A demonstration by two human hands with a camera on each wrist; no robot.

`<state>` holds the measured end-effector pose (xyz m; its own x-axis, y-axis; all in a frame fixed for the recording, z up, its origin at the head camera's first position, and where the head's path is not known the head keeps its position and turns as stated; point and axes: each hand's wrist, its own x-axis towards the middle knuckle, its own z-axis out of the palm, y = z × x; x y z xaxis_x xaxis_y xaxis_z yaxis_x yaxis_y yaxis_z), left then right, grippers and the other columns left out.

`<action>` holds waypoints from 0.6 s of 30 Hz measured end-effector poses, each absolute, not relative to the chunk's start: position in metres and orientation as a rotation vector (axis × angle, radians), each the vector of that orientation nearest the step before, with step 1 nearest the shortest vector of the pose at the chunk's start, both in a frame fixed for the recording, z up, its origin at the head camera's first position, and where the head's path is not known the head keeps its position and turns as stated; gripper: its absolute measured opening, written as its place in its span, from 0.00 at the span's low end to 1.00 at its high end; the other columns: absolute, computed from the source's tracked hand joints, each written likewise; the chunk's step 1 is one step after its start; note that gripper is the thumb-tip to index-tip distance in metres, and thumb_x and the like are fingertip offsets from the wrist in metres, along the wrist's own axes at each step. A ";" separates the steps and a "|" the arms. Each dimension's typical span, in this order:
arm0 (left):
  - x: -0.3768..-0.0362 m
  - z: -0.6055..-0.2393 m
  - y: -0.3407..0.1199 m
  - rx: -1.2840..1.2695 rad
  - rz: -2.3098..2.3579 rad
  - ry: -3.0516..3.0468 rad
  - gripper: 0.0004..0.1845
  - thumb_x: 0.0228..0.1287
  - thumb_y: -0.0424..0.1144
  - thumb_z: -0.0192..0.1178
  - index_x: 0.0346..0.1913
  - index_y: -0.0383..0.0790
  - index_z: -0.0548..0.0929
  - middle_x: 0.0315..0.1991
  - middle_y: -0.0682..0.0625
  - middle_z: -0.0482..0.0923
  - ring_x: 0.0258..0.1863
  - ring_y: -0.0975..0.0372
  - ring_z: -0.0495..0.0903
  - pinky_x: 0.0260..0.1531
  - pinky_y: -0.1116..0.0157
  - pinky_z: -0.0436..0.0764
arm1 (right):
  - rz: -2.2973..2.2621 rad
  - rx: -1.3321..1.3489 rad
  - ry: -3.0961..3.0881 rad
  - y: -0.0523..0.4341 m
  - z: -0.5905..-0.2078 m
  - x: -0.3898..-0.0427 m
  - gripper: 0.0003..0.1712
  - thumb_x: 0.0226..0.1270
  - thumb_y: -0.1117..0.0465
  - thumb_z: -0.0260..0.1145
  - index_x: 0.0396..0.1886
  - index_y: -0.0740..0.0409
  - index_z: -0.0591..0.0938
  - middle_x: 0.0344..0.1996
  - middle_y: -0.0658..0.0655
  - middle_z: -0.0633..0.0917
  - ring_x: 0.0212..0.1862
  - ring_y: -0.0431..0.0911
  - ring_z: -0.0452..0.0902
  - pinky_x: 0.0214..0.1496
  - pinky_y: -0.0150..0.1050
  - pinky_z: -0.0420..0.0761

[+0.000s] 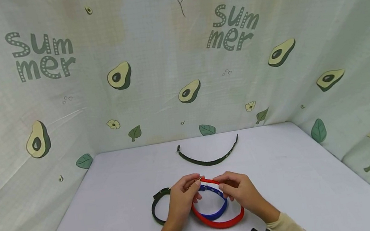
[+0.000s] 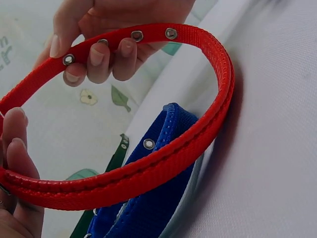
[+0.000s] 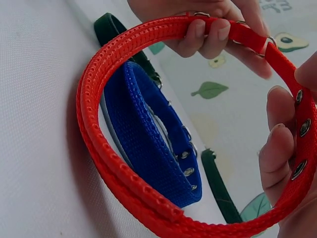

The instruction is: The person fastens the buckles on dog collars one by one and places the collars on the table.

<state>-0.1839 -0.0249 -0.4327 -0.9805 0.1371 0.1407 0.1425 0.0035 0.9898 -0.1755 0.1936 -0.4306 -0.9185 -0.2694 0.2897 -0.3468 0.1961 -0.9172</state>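
Near the bench's front edge we see the left hand [image 1: 181, 196] and right hand [image 1: 239, 189], fingers curled, pinching the two ends of the red collar [image 1: 220, 223], whose loop rests on the bench around the blue collar [image 1: 219, 213].

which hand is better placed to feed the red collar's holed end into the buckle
Right hand, probably: it pinches the eyelet end of the red woven collar, while the left hand grips the buckle end.
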 end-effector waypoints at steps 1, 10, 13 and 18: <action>-0.184 -0.432 -0.025 -0.313 -2.196 -2.221 0.17 0.69 0.44 0.65 0.55 0.39 0.83 0.47 0.47 0.86 0.27 0.56 0.82 0.31 0.62 0.83 | 1.854 0.620 -2.383 0.193 -0.430 -0.175 0.12 0.72 0.63 0.64 0.52 0.59 0.85 0.32 0.71 0.80 0.28 0.48 0.78 0.26 0.39 0.82; -0.183 -0.430 -0.025 -0.345 -2.297 -2.193 0.19 0.69 0.42 0.65 0.56 0.34 0.80 0.49 0.47 0.86 0.27 0.57 0.82 0.30 0.66 0.83 | 1.878 0.632 -2.373 0.192 -0.427 -0.171 0.12 0.73 0.62 0.64 0.51 0.60 0.84 0.33 0.73 0.81 0.28 0.59 0.79 0.27 0.41 0.83; -0.183 -0.429 -0.025 -0.350 -2.316 -2.184 0.19 0.69 0.42 0.65 0.56 0.34 0.79 0.49 0.47 0.86 0.27 0.57 0.82 0.30 0.66 0.83 | 1.896 0.634 -2.362 0.192 -0.426 -0.171 0.12 0.73 0.62 0.64 0.52 0.60 0.83 0.34 0.73 0.81 0.29 0.62 0.78 0.28 0.41 0.83; -0.184 -0.429 -0.026 -0.352 -2.337 -2.184 0.19 0.69 0.42 0.65 0.55 0.34 0.79 0.47 0.46 0.86 0.27 0.57 0.82 0.29 0.67 0.83 | 1.898 0.622 -2.346 0.190 -0.427 -0.171 0.12 0.73 0.62 0.64 0.51 0.61 0.83 0.35 0.72 0.82 0.29 0.61 0.79 0.28 0.41 0.83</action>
